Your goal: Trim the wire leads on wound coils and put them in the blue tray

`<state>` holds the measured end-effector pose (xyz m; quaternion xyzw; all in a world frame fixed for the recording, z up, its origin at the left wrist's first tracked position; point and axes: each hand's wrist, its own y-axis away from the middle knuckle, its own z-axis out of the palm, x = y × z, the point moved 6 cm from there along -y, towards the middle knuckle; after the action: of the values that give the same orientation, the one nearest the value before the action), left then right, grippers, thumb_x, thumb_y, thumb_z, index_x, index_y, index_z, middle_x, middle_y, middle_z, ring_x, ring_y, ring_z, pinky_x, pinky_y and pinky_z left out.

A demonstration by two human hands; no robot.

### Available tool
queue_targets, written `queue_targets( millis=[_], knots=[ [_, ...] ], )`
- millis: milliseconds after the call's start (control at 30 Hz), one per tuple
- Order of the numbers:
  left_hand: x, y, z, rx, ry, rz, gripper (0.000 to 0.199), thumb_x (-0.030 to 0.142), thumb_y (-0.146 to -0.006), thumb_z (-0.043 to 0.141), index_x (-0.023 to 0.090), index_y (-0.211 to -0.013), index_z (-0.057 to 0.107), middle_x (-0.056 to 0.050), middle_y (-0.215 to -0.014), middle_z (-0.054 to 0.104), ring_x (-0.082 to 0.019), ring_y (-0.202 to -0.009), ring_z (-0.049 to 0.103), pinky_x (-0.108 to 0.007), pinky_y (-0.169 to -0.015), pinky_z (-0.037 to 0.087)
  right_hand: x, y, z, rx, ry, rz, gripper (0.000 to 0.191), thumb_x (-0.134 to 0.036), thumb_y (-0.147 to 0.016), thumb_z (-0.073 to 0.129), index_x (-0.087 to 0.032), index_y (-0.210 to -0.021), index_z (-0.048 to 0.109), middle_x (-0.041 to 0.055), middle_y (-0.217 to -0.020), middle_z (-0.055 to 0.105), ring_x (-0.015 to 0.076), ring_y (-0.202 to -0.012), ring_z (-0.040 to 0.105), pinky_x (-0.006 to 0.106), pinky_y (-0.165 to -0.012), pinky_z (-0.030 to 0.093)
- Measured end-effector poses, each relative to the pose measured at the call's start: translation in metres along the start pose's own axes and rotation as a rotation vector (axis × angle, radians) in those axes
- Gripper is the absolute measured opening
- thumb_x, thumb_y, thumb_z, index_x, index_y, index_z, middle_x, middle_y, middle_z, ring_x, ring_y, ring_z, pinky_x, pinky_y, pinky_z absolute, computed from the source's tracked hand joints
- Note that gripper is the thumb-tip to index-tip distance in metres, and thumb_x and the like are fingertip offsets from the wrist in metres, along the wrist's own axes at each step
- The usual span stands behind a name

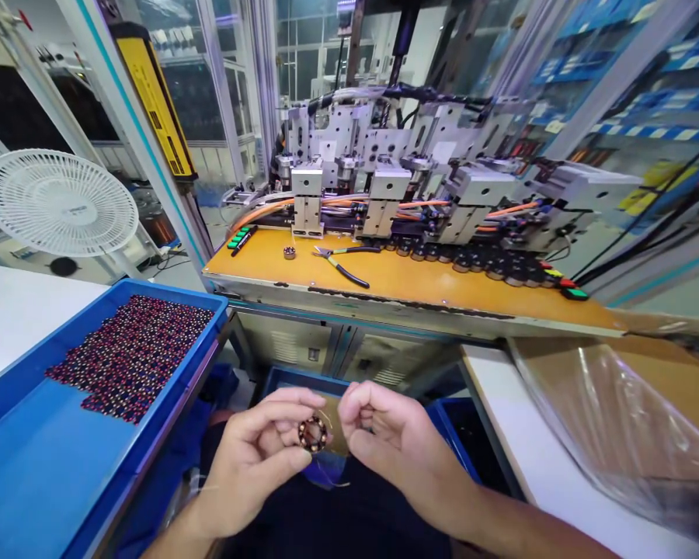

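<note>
Between the thumb and fingers of my left hand (256,458) is a small ring-shaped motor stator (313,435), dark with copper windings. Thin loose wire ends stick out from its top and bottom. To the right of it, my right hand (384,442) is closed with its fingers curled in. Whether a wire end is pinched there I cannot make out. Both hands are above my lap, in front of the orange bench (408,281). Another small stator (290,253) rests on that bench, beside a pair of pliers (349,264) with dark handles.
On the left, a blue tray (64,466) carries many small stators (133,349). Along the bench stands a machine with several metal heads (390,182). A row of black round parts (489,260) lies before it. Clear plastic sheeting (623,419) covers the right side. A white fan (58,203) stands far left.
</note>
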<state>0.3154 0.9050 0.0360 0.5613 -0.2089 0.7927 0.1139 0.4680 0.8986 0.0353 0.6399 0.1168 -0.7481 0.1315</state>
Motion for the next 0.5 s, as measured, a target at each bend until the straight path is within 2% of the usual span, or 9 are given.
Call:
queue_targets(
  millis=[133, 267, 400, 500],
  knots=[
    [-0.006, 0.000, 0.003, -0.006, -0.022, -0.025, 0.032, 0.017, -0.075, 0.082, 0.027, -0.105, 0.077, -0.006, -0.111, 0.064, -0.012, -0.086, 0.064, -0.021, -0.078, 0.055, -0.008, -0.004, 0.003, 0.007, 0.208, -0.004, 0.026, -0.037, -0.086, 0.065, -0.017, -0.073, 0.055, -0.0004, -0.072, 0.056, 0.0120, -0.069, 0.050, 0.024, -0.066, 0.041],
    [-0.014, 0.003, 0.000, 0.036, 0.019, -0.104, 0.028, 0.015, -0.076, 0.080, 0.025, -0.102, 0.078, -0.006, -0.105, 0.065, -0.011, -0.082, 0.064, -0.021, -0.076, 0.055, -0.009, -0.004, 0.001, -0.032, 0.257, 0.003, 0.028, -0.034, -0.091, 0.057, -0.017, -0.069, 0.055, -0.0012, -0.069, 0.054, 0.0104, -0.065, 0.047, 0.023, -0.062, 0.039],
    [-0.017, 0.006, 0.001, 0.025, 0.145, -0.182, 0.026, 0.017, -0.077, 0.080, 0.023, -0.102, 0.077, -0.007, -0.103, 0.068, -0.013, -0.078, 0.068, -0.022, -0.073, 0.056, -0.005, -0.002, -0.009, -0.151, 0.203, 0.170, 0.030, -0.038, -0.087, 0.064, -0.017, -0.068, 0.054, -0.0032, -0.062, 0.050, 0.0087, -0.059, 0.043, 0.022, -0.056, 0.037],
    [-0.014, 0.006, 0.001, 0.023, 0.111, -0.186, 0.025, 0.016, -0.077, 0.080, 0.022, -0.101, 0.078, -0.007, -0.104, 0.069, -0.013, -0.080, 0.069, -0.022, -0.074, 0.057, -0.009, 0.000, -0.010, -0.183, 0.167, 0.245, 0.030, -0.040, -0.081, 0.071, -0.016, -0.072, 0.056, -0.0031, -0.063, 0.052, 0.0087, -0.059, 0.043, 0.021, -0.055, 0.037]
  ],
)
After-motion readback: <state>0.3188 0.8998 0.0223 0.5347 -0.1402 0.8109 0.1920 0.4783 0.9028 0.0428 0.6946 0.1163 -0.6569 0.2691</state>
